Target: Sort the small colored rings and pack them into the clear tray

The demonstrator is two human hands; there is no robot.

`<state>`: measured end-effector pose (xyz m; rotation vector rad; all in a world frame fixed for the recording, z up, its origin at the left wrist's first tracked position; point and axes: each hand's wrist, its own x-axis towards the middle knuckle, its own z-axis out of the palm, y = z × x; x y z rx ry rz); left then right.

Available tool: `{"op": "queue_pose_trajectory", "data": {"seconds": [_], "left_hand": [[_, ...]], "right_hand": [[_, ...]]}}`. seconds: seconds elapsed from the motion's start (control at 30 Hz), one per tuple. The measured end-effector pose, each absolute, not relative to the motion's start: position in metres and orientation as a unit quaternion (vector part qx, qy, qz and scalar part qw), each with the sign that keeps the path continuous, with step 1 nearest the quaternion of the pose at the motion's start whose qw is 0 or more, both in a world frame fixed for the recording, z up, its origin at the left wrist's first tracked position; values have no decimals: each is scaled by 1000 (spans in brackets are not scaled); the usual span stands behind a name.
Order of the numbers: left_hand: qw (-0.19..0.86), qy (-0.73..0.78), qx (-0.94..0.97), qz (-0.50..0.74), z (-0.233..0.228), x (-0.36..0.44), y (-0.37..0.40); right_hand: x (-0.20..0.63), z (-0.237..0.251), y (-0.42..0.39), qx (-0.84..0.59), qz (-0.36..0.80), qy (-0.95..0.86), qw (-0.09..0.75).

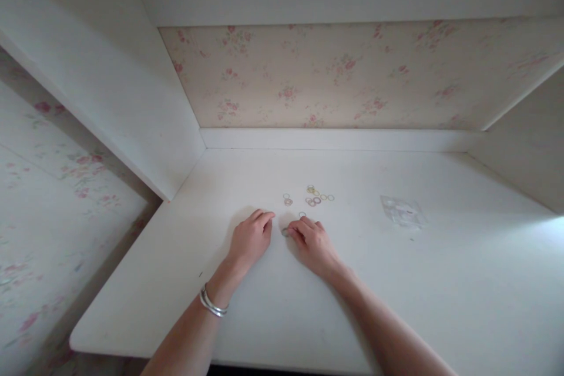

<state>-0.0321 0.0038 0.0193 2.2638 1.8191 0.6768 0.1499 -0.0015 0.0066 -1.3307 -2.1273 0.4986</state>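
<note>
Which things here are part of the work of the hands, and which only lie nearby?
In use:
left hand
right hand, fingertips at a small ring
cluster of small coloured rings

Lying about:
clear plastic bag
white table

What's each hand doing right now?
Left hand: resting on the table, holding nothing.
Right hand: fingertips pinching a small ring on the table.

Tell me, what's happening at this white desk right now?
A person rests both hands on a white desk. The right hand pinches a small ring at its fingertips; the left hand lies beside it, holding nothing visible. More small coloured rings are scattered just beyond, and a clear plastic bag lies to the right.
</note>
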Motion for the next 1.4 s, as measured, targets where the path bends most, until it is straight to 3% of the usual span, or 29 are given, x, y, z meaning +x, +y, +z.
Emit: {"op": "queue_pose_trajectory", "data": {"seconds": [0.2, 0.37, 0.63, 0.9, 1.2, 1.4], "left_hand": [[141, 567, 760, 286, 20, -25, 5], [178, 531, 776, 292, 21, -2, 9], [91, 513, 828, 208, 21, 30, 23], [70, 518, 840, 150, 20, 38, 28], [111, 503, 821, 245, 29, 3, 21], [141, 484, 831, 236, 23, -20, 6]], "right_hand": [[171, 8, 9, -596, 280, -577, 483], [187, 1, 21, -611, 333, -448, 561], [187, -4, 25, -596, 359, -443, 565], [187, -3, 27, -575, 378, -453, 567], [187, -3, 27, -580, 382, -461, 552], [186, -4, 26, -576, 393, -462, 548]]}}
